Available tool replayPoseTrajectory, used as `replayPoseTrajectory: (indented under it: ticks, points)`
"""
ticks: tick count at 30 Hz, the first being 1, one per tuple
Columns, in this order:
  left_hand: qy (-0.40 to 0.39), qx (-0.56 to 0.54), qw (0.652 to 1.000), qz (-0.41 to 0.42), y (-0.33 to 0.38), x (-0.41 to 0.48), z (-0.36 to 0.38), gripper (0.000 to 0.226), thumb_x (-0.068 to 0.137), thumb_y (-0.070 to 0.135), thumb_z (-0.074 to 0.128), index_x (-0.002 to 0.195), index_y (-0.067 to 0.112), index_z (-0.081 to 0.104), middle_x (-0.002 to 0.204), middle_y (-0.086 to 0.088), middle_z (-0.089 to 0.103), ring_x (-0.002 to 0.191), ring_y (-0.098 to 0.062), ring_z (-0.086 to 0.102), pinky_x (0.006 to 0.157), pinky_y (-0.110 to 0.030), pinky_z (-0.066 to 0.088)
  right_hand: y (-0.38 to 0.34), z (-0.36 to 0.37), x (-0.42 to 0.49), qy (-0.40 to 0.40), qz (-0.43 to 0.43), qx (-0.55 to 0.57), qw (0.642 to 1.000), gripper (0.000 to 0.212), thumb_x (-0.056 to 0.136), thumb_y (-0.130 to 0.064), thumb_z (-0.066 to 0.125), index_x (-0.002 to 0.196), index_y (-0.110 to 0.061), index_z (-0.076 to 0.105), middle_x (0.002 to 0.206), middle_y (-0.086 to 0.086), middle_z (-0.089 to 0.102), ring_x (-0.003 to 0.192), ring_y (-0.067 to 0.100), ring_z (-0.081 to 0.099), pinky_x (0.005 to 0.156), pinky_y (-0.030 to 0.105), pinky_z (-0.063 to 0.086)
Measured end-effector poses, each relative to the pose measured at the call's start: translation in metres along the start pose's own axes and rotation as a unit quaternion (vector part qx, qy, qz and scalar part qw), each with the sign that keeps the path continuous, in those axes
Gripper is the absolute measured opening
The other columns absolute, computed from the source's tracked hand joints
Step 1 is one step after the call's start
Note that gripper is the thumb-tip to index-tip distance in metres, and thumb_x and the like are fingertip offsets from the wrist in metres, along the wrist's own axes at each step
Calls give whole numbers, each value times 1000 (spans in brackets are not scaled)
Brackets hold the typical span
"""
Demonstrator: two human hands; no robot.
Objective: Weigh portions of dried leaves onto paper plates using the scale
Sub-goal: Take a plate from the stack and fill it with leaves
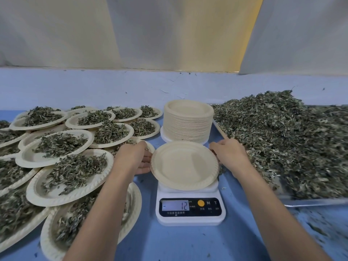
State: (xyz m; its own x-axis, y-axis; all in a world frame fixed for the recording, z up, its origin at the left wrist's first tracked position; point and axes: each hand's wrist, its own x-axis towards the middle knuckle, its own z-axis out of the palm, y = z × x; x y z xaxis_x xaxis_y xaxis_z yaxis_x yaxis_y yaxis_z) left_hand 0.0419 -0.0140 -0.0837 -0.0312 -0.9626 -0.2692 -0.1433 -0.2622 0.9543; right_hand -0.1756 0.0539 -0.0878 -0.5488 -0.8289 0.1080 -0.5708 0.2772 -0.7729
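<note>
Gripping the empty paper plate [184, 164] by opposite rims with curled fingers, the left hand [135, 159] and right hand [229, 155] centre it between them over the scale [190, 208], likely for a steady reading, the dried-leaf heap [282, 138] lying handy just beyond the right hand.

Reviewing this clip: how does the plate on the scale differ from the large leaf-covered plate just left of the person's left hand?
The empty plate holds nothing; the filled plate carries a heap of dried leaves. The empty plate sits on the scale, with the left hand and right hand holding its rim; the filled plate lies overlapping neighbouring plates. Both are beige paper plates with crimped rims.
</note>
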Motion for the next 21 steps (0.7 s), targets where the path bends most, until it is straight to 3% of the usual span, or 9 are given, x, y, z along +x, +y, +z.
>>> replayPoseTrajectory:
  ticks: [4, 8, 10, 11, 13, 15, 17, 19, 21]
  points:
    - [4, 16, 1000, 5, -3, 3, 1, 30, 92, 19, 50, 76, -3, 64, 70, -16, 66, 59, -24, 65, 37, -21, 48, 4, 2, 4, 3, 8, -3, 1000, 38, 88, -22, 52, 55, -12, 35, 52, 6, 33, 52, 19, 28, 55, 31, 22]
    - [69, 109, 986, 103, -4, 6, 3, 34, 89, 19, 48, 80, -10, 65, 82, -23, 68, 75, -33, 65, 69, -38, 56, 7, -2, 5, 22, 2, 20, 1000, 24, 87, -20, 52, 69, -5, 55, 72, 25, 54, 68, 20, 47, 63, 30, 34]
    - [113, 207, 952, 196, -2, -1, 9, 34, 89, 18, 47, 69, -6, 60, 67, -18, 63, 60, -25, 53, 56, -29, 44, 10, -5, 6, 54, -10, 20, 998, 28, 88, -17, 51, 79, 8, 59, 81, 28, 62, 67, 22, 49, 60, 30, 33]
    - [124, 233, 935, 236, -1, -8, 13, 34, 90, 18, 47, 64, -2, 55, 60, -15, 57, 54, -20, 44, 50, -26, 33, 12, -7, 7, 75, -16, 5, 997, 27, 89, -17, 50, 89, 7, 64, 89, 23, 67, 67, 24, 52, 59, 30, 33]
    - [101, 229, 924, 290, 3, -19, 24, 31, 91, 17, 47, 69, -2, 59, 67, -16, 61, 57, -22, 46, 50, -30, 31, 19, -13, 10, 116, -27, -44, 992, 26, 92, -16, 49, 108, -6, 67, 107, 10, 69, 82, 24, 59, 63, 29, 37]
    - [67, 204, 922, 323, 9, -28, 39, 31, 92, 18, 47, 82, -3, 66, 83, -17, 68, 73, -29, 60, 62, -34, 44, 32, -24, 19, 139, -39, -100, 984, 34, 93, -13, 49, 125, -10, 60, 123, 8, 62, 105, 26, 58, 76, 30, 42]
    - [32, 168, 924, 342, 15, -37, 56, 31, 91, 19, 48, 86, -3, 68, 86, -18, 69, 86, -30, 63, 76, -40, 47, 49, -35, 33, 120, -15, -177, 977, 43, 94, -18, 49, 136, -10, 49, 138, 13, 49, 126, 31, 44, 96, 37, 42]
    - [4, 135, 928, 348, 22, -44, 75, 29, 89, 20, 49, 83, -3, 68, 84, -18, 69, 87, -29, 63, 81, -42, 46, 66, -44, 45, 75, 70, -248, 963, 55, 95, -33, 48, 145, -15, 34, 153, 15, 27, 142, 36, 20, 114, 47, 26]
    - [-27, 113, 931, 346, 27, -49, 93, 27, 89, 19, 51, 76, 1, 67, 83, -19, 68, 82, -29, 63, 82, -42, 47, 81, -47, 53, 48, 156, -281, 946, 65, 95, -49, 43, 150, -27, 19, 160, 12, 3, 145, 40, 0, 117, 53, 7]
